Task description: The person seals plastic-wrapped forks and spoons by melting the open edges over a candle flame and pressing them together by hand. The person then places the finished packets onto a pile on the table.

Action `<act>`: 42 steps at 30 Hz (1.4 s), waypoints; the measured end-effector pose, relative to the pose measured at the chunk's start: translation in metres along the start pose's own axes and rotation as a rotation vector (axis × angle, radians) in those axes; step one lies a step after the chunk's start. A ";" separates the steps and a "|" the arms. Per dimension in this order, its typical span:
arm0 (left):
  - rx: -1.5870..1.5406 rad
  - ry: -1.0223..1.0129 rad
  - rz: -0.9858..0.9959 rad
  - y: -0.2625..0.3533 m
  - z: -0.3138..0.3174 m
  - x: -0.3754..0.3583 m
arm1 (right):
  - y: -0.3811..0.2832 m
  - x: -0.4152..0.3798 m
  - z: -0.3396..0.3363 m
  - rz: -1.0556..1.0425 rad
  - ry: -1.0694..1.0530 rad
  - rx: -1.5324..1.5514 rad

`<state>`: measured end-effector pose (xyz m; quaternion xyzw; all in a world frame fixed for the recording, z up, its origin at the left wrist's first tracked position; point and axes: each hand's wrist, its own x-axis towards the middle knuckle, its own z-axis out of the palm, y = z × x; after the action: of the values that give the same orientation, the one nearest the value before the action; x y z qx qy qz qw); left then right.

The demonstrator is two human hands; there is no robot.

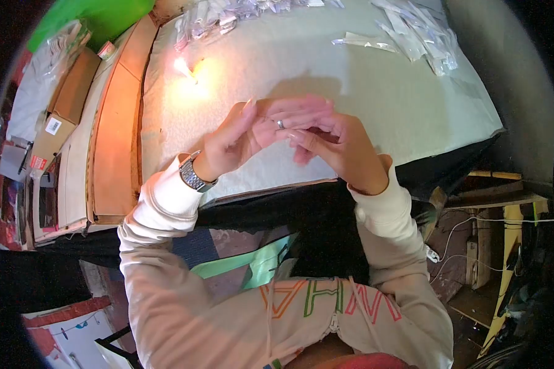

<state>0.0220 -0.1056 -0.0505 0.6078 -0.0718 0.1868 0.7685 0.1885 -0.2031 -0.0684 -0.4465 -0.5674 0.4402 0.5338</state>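
My left hand (246,130) is raised over the near part of the cloth-covered table (400,123), palm toward me and fingers stretched to the right. It wears a ring (281,124), and a metal watch (197,173) circles the wrist. My right hand (341,147) meets it from the right, with bent fingers and thumb closed around the left fingers. Neither hand shows an object; anything small between the overlapping fingers is hidden. Beyond the left hand, a bright flame (183,66) burns on the table top.
Clear plastic packets (209,21) are heaped at the far left of the table, and more packets (418,37) lie at the far right. A cardboard box (64,114) stands on the wooden furniture at left. White cables (452,230) hang at right.
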 end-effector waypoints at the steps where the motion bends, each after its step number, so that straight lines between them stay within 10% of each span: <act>1: 0.030 -0.025 0.018 -0.001 0.000 0.000 | 0.002 -0.002 0.001 0.013 0.013 0.022; 20: 0.557 0.286 0.089 -0.002 -0.010 0.002 | 0.019 -0.107 0.038 -0.060 -0.131 -0.687; 26: 1.255 0.299 0.273 -0.003 -0.006 0.005 | 0.026 -0.092 0.057 -0.715 -0.078 -0.721; 34: 1.197 0.456 0.368 -0.008 -0.012 0.007 | -0.037 -0.037 -0.019 -0.550 -0.120 -1.143; 40: 1.812 0.183 0.418 -0.010 -0.027 0.004 | 0.024 0.089 -0.169 -0.612 0.406 -1.518; 42: 2.051 0.139 0.391 -0.010 -0.025 0.009 | 0.033 0.106 -0.198 -0.210 0.290 -1.508</act>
<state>0.0314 -0.0817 -0.0630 0.9340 0.0685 0.3137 -0.1567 0.3838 -0.0882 -0.0702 -0.6862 -0.6776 -0.1806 0.1935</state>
